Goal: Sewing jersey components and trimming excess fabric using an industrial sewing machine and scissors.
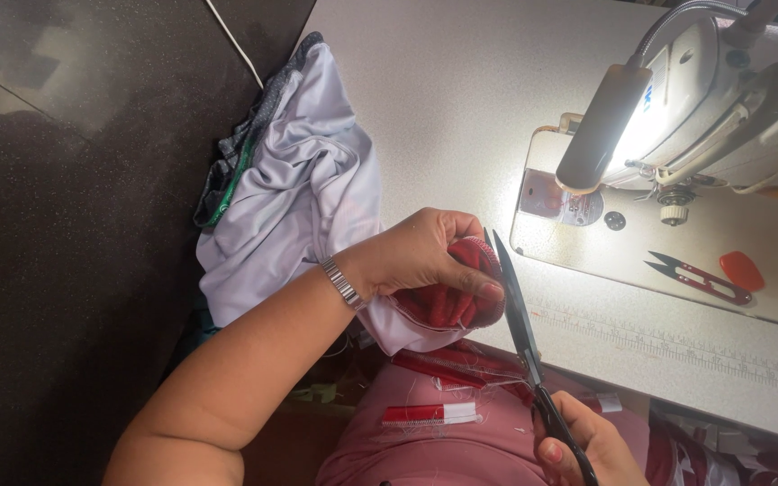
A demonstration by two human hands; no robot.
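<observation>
— What have I got in my hands from up here?

— My left hand [425, 256] is curled tight around a bunched red piece [452, 301] with a white edge, thumb pressed on top, at the near edge of the table [461, 99]. My right hand [587, 441] is closed on the handles of the scissors [520, 310]; the blades point up and away, just beside the red piece, close together, and I cannot tell whether they touch the cloth.

— Any labels or tags?

— A small red and white strip [429, 414] lies on my pink lap [443, 445], with more red strips [447, 364] just above it. A printed ruler strip [677, 346] runs along the table's front edge. A metal plate [560, 198] sits under the lamp [601, 126].

— And the surroundings?

— A white garment [299, 198] with a green and grey trim is heaped at the table's left corner. The sewing machine [722, 99] stands at the right, its lamp lit. Thread snips [700, 277] with red handles lie on the machine bed beside an orange piece [742, 270]. The table is pale and speckled; the floor [65, 225] at left is dark.
</observation>
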